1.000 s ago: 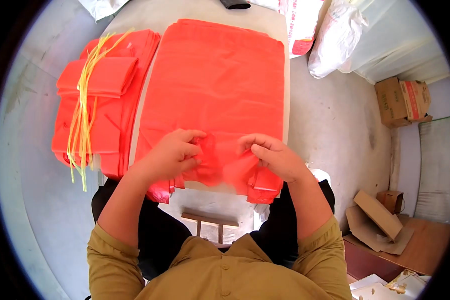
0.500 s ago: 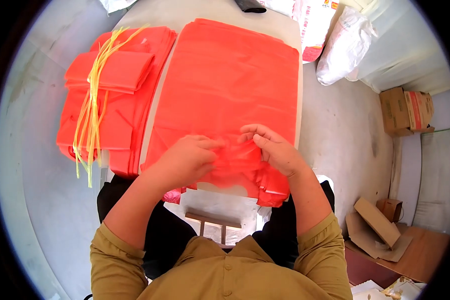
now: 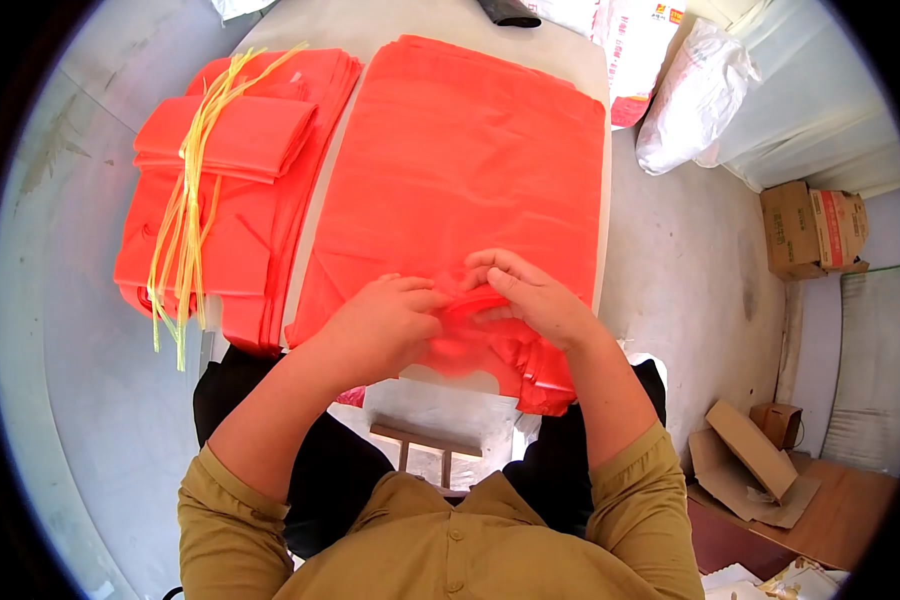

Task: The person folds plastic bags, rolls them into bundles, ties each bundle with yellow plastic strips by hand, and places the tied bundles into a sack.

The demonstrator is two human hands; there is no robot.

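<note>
A broad stack of red plastic bags (image 3: 470,160) lies in front of me, its near edge gathered and creased. On the left of that near edge my left hand (image 3: 395,320) has its fingers curled onto the plastic of the upper bag. My right hand (image 3: 530,300) grips a raised fold of the same bag between thumb and fingers. Between the hands the plastic is blurred by motion. Crumpled bag handles (image 3: 545,380) hang over the table edge below my right hand.
To the left lies a second pile of folded red bags (image 3: 210,230), with yellow plastic ties (image 3: 192,180) draped across it. Both rest on a pale table (image 3: 315,200). White sacks (image 3: 695,95) stand beyond at the right. Cardboard boxes (image 3: 815,230) sit by the right wall.
My hands have come slightly closer together, the right one moving a little left. A red fold now shows lifted between them.
</note>
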